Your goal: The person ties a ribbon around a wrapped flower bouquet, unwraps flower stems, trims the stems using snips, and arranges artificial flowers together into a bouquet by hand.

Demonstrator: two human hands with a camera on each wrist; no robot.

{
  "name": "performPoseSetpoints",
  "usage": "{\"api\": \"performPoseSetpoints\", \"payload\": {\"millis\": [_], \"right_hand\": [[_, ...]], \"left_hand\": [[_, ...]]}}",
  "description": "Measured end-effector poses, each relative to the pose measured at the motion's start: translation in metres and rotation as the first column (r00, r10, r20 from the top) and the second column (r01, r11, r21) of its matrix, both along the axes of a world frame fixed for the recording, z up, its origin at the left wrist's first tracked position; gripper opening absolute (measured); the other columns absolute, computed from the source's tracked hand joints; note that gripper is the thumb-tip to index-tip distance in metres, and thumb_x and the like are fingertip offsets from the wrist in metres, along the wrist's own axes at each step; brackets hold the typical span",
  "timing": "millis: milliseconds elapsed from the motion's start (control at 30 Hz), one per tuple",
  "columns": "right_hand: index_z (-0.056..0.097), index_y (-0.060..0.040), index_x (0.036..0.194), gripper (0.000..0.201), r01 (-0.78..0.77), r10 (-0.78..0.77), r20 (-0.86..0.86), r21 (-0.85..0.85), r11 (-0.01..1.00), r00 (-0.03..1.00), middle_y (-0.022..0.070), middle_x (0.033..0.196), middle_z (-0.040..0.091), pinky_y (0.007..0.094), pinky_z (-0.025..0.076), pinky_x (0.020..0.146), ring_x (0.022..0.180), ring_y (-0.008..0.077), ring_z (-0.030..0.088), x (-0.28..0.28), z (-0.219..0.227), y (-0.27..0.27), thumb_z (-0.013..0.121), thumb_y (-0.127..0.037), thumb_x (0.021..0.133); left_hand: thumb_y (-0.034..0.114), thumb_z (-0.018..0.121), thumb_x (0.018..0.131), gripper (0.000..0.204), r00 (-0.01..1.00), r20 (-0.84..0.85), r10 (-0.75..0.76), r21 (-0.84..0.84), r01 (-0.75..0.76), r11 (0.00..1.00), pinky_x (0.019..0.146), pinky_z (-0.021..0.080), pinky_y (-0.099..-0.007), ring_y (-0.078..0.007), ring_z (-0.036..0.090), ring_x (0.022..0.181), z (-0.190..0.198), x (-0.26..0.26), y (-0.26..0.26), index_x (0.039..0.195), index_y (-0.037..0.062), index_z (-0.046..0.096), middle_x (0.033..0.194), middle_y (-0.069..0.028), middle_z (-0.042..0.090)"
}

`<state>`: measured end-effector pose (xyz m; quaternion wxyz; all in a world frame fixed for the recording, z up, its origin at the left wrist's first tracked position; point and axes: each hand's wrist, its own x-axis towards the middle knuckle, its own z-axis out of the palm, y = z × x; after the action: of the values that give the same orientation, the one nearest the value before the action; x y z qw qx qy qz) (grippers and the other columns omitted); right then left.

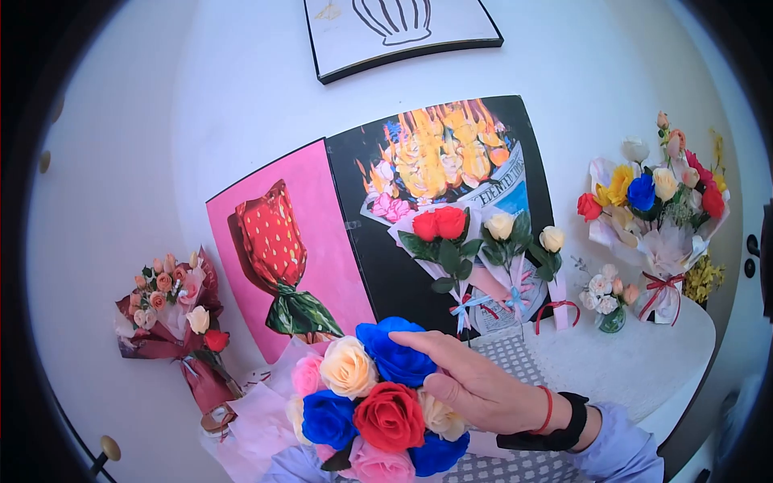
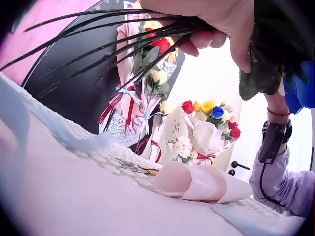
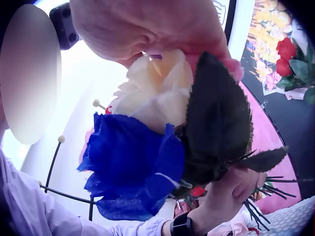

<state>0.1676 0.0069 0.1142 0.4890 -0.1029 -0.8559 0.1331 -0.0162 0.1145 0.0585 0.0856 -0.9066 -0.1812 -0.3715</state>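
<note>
Blue, red, cream and pink roses make up a round bunch point(image 1: 388, 414) in front of me. Under the blooms, my left hand point(image 2: 211, 22) grips the dark stems, which fan out below its fingers; the flowers hide this hand in the head view. My right hand point(image 1: 487, 398) lies along the bunch's right side, fingers extended, with fingertips at the upper blue rose point(image 1: 398, 354) and the palm over a cream rose point(image 1: 440, 416). In the right wrist view, that hand is above a cream rose point(image 3: 155, 93), with a blue rose point(image 3: 133, 162) and a leaf point(image 3: 216, 108) beneath.
Pale pink wrapping paper point(image 1: 262, 423) lies left of the bunch, and a rolled pink sheet point(image 2: 202, 182) is on the table. Wrapped bouquets stand at left point(image 1: 181, 314) and right point(image 1: 656, 209). Single-rose bundles lean on a black picture board point(image 1: 366, 249). A small glass vase point(image 1: 612, 319) stands near the right bouquet.
</note>
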Motion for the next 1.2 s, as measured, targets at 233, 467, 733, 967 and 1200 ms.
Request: {"api": "performPoseSetpoints", "payload": {"millis": [233, 467, 733, 967, 1200], "right_hand": [[0.028, 0.0011, 0.129, 0.049, -0.066, 0.046, -0.276, -0.065, 0.996, 0.960, 0.0162, 0.124, 0.037, 0.0338, 0.032, 0.093, 0.113, 0.0260, 0.039, 0.003, -0.001, 0.006, 0.042, -0.027, 0.091], [0.022, 0.0008, 0.132, 0.069, 0.069, -0.153, -0.247, -0.318, 0.946, 0.957, 0.0191, 0.125, 0.037, 0.0370, 0.038, 0.090, 0.110, 0.0278, 0.044, -0.006, -0.037, 0.001, 0.057, -0.034, 0.083], [0.013, -0.0026, 0.135, 0.078, -0.042, -0.052, -0.256, -0.348, 0.936, 0.965, 0.0204, 0.121, 0.041, 0.0344, 0.039, 0.088, 0.105, 0.0274, 0.048, -0.009, -0.034, -0.003, 0.059, -0.033, 0.081], [0.047, -0.0008, 0.117, 0.031, -0.260, 0.040, -0.387, -0.535, 0.804, 0.921, 0.0027, 0.095, 0.056, 0.0184, 0.043, 0.063, 0.080, 0.0039, 0.051, -0.003, -0.022, 0.008, 0.045, -0.017, 0.091], [0.060, 0.0012, 0.093, 0.019, -0.100, -0.090, -0.361, -0.474, 0.875, 0.928, 0.0008, 0.075, 0.059, 0.0171, 0.042, 0.056, 0.064, 0.0033, 0.052, 0.001, -0.019, 0.000, 0.048, -0.012, 0.088]], "left_hand": [[0.030, 0.066, 0.068, 0.045, 1.000, 0.000, 0.004, 0.040, -0.004, 0.999, 0.065, 0.045, -0.0329, -0.0263, 0.059, 0.077, -0.001, -0.005, 0.001, 0.105, 0.0059, 0.055, 0.086, -0.0132, 0.061], [0.030, 0.066, 0.068, 0.045, 0.999, 0.041, 0.022, 0.114, -0.027, 0.993, 0.066, 0.045, -0.0326, -0.0259, 0.059, 0.078, 0.005, -0.014, 0.000, 0.105, 0.0059, 0.055, 0.087, -0.0130, 0.060], [0.029, 0.067, 0.068, 0.045, 0.995, 0.089, 0.045, 0.163, -0.059, 0.985, 0.068, 0.046, -0.0323, -0.0255, 0.059, 0.080, -0.001, -0.030, -0.001, 0.104, 0.0059, 0.055, 0.089, -0.0127, 0.060], [0.029, 0.067, 0.068, 0.045, 0.995, 0.101, -0.005, 0.193, -0.015, 0.981, 0.069, 0.046, -0.0321, -0.0252, 0.059, 0.081, -0.008, -0.021, 0.007, 0.104, 0.0059, 0.055, 0.090, -0.0124, 0.060], [0.029, 0.067, 0.068, 0.045, 0.992, 0.122, -0.021, 0.224, -0.007, 0.975, 0.070, 0.046, -0.0318, -0.0248, 0.059, 0.083, -0.018, -0.022, 0.011, 0.104, 0.0060, 0.055, 0.091, -0.0122, 0.059]]}}
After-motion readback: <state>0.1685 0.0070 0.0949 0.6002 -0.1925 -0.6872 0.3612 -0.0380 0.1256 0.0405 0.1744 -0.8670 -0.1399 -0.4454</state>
